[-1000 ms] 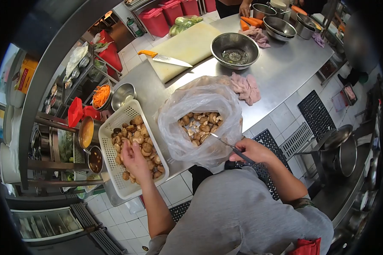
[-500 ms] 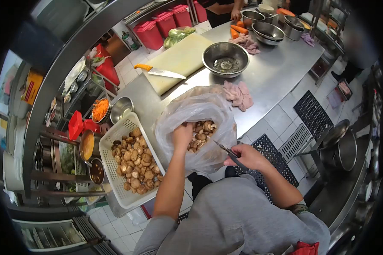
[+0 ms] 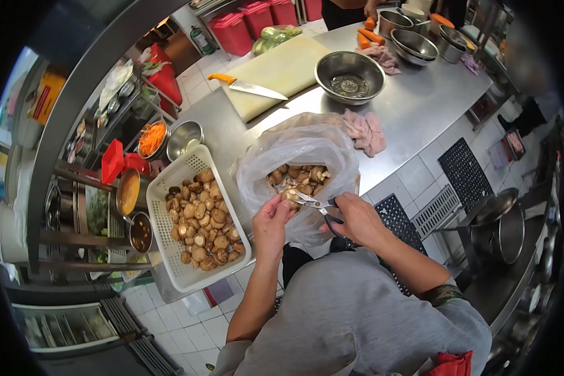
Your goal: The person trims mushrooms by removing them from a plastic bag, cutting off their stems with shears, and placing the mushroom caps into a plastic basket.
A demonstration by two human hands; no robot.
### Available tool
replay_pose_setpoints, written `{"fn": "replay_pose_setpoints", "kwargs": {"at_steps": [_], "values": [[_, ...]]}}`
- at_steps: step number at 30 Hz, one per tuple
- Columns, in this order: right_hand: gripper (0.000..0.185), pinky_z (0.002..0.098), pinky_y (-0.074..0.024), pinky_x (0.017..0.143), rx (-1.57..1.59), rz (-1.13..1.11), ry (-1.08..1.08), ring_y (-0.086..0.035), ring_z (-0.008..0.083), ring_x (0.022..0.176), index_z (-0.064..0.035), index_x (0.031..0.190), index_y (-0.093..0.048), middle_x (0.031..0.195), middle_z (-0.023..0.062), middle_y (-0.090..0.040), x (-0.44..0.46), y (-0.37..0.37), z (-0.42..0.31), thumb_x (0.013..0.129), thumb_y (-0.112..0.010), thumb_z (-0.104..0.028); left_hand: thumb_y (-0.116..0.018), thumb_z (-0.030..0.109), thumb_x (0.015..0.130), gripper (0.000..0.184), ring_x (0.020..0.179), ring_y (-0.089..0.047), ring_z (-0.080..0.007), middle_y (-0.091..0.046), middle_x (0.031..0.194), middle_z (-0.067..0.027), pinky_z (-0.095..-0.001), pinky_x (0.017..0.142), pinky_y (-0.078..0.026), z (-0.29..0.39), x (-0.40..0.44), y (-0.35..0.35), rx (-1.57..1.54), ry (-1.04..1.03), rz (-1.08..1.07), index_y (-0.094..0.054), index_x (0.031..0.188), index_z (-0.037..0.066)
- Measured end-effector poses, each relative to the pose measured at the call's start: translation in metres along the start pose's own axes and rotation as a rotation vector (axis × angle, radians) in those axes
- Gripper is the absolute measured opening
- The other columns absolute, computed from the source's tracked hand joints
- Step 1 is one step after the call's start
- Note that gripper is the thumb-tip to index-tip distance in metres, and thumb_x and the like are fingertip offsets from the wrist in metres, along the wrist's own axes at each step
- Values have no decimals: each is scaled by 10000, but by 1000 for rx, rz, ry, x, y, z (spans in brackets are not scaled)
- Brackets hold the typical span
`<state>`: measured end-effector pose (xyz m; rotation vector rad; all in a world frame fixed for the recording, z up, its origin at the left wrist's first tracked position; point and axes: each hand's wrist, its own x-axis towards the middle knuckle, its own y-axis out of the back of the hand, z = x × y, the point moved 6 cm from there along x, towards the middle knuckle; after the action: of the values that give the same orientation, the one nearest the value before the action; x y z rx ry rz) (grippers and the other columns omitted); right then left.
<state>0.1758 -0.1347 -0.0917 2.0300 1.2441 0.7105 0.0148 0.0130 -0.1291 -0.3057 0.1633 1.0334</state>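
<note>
Between the fingertips of my left hand [image 3: 271, 227] is a brown mushroom [image 3: 291, 198], held over the near rim of a clear plastic bag [image 3: 254, 166]. My right hand [image 3: 356, 219] grips a pair of scissors [image 3: 321, 207] with dark handles, and their blades reach to the mushroom. More mushrooms [image 3: 304, 175] lie inside the open bag. To the left, a white perforated basket [image 3: 161, 241] holds a heap of loose brown mushrooms [image 3: 203, 219].
Beyond the bag are a steel bowl [image 3: 349, 78], a pink cloth [image 3: 365, 133], and a knife [image 3: 257, 90] on a cutting board [image 3: 282, 69]. Bowls of shredded carrot [image 3: 151, 139] and sauces stand left. Another person's hand [image 3: 370, 10] is at the far end near carrots [image 3: 371, 37].
My left hand has come out of the bag with a mushroom. The scissors in my right hand have moved left and up, and their blades now meet at the mushroom.
</note>
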Motion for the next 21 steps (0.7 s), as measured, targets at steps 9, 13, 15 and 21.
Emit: {"fn": "replay_pose_setpoints", "kwargs": {"at_steps": [9, 13, 15, 21], "values": [[558, 475, -535, 753, -54, -164, -40, -680, 396, 854, 18, 880, -649, 854, 193, -675, 17, -13, -1, 742, -856, -481, -658, 123, 1004, 353, 942, -686, -136, -720, 1087, -119, -276, 827, -589, 6, -3, 8, 92, -106, 58, -620, 1271, -105], [566, 477, -516, 688, 115, -204, -166, -679, 397, 754, 11, 760, -645, 740, 193, -668, 12, -33, 15, 739, -856, -514, -653, 125, 1004, 362, 954, -684, -139, -715, 1098, -128, -276, 828, -589, 1, 11, 10, 184, -78, 72, -614, 1279, -107], [566, 460, -490, 658, 296, -241, -264, -662, 402, 732, 7, 729, -630, 722, 193, -656, 10, -40, 20, 733, -866, -507, -642, 105, 1006, 360, 977, -681, -142, -708, 1114, -131, -274, 841, -584, 3, 16, 6, 243, -59, 86, -600, 1291, -109], [630, 490, -522, 755, 58, -201, -150, -682, 410, 863, 25, 838, -657, 864, 220, -692, 11, -17, 13, 732, -841, -568, -650, 114, 1004, 378, 974, -679, -140, -704, 1117, -126, -272, 845, -581, -4, 14, 0, 155, -60, 65, -590, 1303, -110]]}}
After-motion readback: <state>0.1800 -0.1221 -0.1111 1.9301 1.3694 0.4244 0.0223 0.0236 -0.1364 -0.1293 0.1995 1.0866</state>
